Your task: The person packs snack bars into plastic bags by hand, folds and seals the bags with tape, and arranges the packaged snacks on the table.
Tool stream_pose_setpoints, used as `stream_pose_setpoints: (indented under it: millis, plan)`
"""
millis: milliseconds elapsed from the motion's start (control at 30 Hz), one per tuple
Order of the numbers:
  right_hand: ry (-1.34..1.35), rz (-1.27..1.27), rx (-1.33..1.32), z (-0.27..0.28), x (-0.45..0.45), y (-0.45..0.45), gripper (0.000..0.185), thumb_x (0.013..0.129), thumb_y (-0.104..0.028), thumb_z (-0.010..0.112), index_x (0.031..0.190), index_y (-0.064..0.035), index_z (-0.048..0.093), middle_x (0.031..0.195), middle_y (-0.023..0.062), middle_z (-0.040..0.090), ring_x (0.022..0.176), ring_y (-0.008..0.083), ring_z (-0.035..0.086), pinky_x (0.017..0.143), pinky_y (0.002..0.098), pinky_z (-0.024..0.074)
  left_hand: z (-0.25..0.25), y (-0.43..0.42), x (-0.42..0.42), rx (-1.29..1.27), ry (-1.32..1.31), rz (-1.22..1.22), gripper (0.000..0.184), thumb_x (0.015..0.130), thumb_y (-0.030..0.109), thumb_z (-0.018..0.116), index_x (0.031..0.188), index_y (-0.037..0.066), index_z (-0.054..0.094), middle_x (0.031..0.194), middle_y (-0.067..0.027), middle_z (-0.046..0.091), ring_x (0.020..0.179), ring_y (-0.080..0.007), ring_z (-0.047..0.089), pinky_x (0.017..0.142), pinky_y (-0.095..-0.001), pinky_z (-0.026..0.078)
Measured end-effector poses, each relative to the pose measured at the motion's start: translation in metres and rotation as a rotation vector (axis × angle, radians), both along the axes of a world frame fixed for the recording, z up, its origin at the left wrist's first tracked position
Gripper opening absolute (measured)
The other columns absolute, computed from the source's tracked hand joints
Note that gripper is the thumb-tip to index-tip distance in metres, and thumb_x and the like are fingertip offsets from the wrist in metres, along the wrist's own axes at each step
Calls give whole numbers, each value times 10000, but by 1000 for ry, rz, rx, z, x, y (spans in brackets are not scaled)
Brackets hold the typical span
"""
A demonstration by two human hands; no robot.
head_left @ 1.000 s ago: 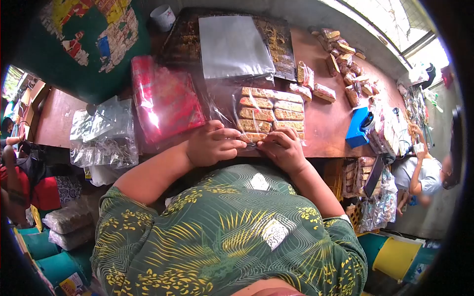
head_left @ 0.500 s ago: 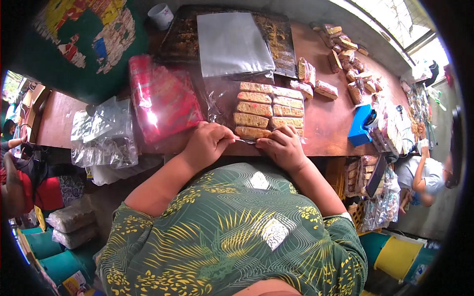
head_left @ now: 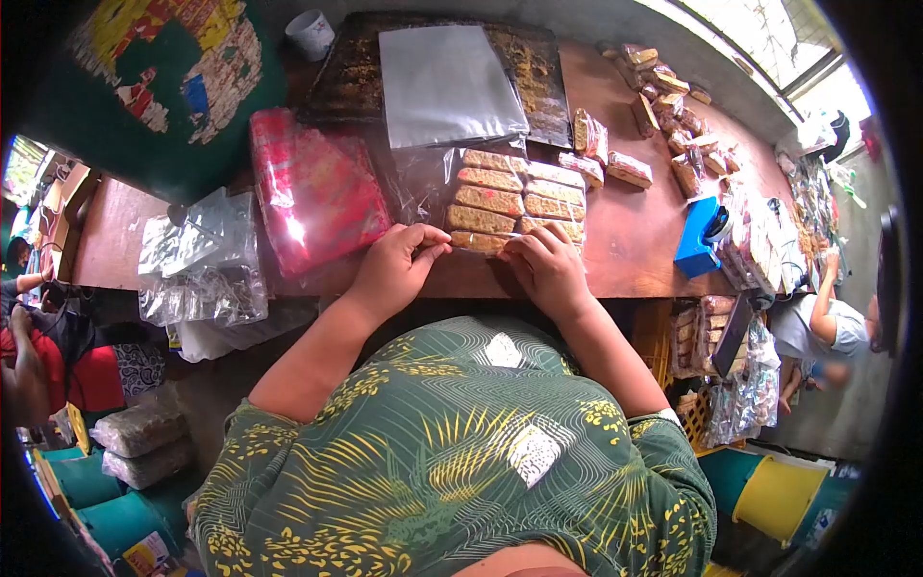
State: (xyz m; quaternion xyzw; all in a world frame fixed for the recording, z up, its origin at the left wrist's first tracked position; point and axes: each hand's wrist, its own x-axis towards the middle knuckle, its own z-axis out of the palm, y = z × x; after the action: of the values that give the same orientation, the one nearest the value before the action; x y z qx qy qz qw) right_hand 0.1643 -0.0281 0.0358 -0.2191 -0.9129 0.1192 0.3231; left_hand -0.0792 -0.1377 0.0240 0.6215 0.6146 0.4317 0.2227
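A clear plastic bag lies at the table's near edge with two columns of sliced bread pieces inside. My left hand is closed in a pinch at the bag's near left corner, thumb and forefinger together on its edge. Over the lower end of the same bag, my right hand has its fingers bent and pinches the near edge, beside the lowest slices. A thin strip of plastic seems to run between the two hands. Left of the bag is a stack of red plastic packaging.
Clear sheets lie on a dark tray behind the bag. Several wrapped bread packs are spread to the right, near a blue tape dispenser. Empty clear bags overhang the left edge. A co-worker is at far right.
Both hands have moved slightly forward, and the near edge of the bag is now drawn closer against the lowest bread slices. The view has shifted slightly.
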Motion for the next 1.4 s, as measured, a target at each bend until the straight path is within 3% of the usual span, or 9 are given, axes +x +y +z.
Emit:
stream_pose_setpoints:
  millis: [200, 500, 600, 800, 967, 1100, 1233, 1367, 1400]
  plan:
    - [-6, -32, -27, 0, -3, 0, 143, 840, -73, 723, 960, -109, 653, 896, 86, 626, 862, 332, 588, 793, 436, 505, -22, 8, -1, 5, -232, 64, 145, 951, 94, 726, 1084, 56, 684, 961, -65, 698, 914, -187, 673, 815, -327, 528]
    - [-7, -72, -102, 4, -8, 2, 87, 876, -69, 702, 937, -96, 646, 907, 110, 625, 905, 359, 596, 806, 456, 503, -7, 14, 0, -48, -112, 109, 134, 922, 14, 692, 1045, 66, 682, 930, -60, 665, 897, -217, 658, 814, -343, 519]
    - [-22, -88, -118, 4, -8, 2, 84, 874, -67, 701, 932, -100, 649, 917, 108, 629, 912, 360, 600, 811, 455, 505, 4, 16, 1, 187, 298, 37, 214, 880, 8, 698, 1061, 120, 717, 905, -42, 641, 907, -249, 623, 818, -365, 494]
    - [-26, -94, -132, 4, -9, 3, 72, 877, -74, 696, 925, -97, 647, 916, 110, 627, 913, 359, 605, 817, 457, 507, 16, 17, -1, 298, 529, -10, 255, 870, 113, 727, 1096, 225, 764, 973, 18, 636, 980, -216, 579, 881, -390, 404]
    - [-43, -97, -139, 4, -10, 3, 74, 879, -85, 696, 932, -95, 646, 911, 112, 623, 914, 360, 605, 828, 461, 504, 25, 20, 3, 289, 553, -49, 102, 855, 233, 781, 940, 197, 738, 1031, 34, 654, 1036, -192, 597, 891, -391, 385]
    - [-40, -83, -148, 3, -9, 5, 72, 882, -83, 693, 931, -96, 643, 912, 112, 618, 910, 358, 603, 830, 459, 501, 17, 27, -2, 237, 455, -89, 152, 845, 243, 800, 832, 161, 673, 1007, 9, 681, 983, -204, 629, 868, -390, 403]
    - [-47, -80, -160, 5, -7, 5, 128, 845, -9, 687, 948, -82, 672, 952, 113, 644, 948, 355, 625, 837, 443, 519, 10, 34, -6, 182, 255, -128, 168, 844, 210, 801, 826, 126, 657, 962, -24, 704, 925, -238, 653, 822, -399, 439]
    - [91, 0, -407, 24, 16, 3, 245, 829, -7, 746, 1054, -84, 687, 1043, 132, 654, 1039, 354, 628, 900, 423, 528, 9, 34, -6, 175, 216, -144, 167, 846, 187, 800, 825, 110, 653, 955, -39, 714, 926, -253, 663, 810, -396, 458]
    - [155, -92, -238, 35, 33, 6, 287, 815, 23, 747, 1069, -99, 691, 1073, 138, 658, 1037, 336, 632, 912, 421, 522, 9, 35, -7, 177, 207, -144, 168, 845, 184, 801, 824, 108, 653, 954, -41, 715, 928, -254, 664, 813, -393, 459]
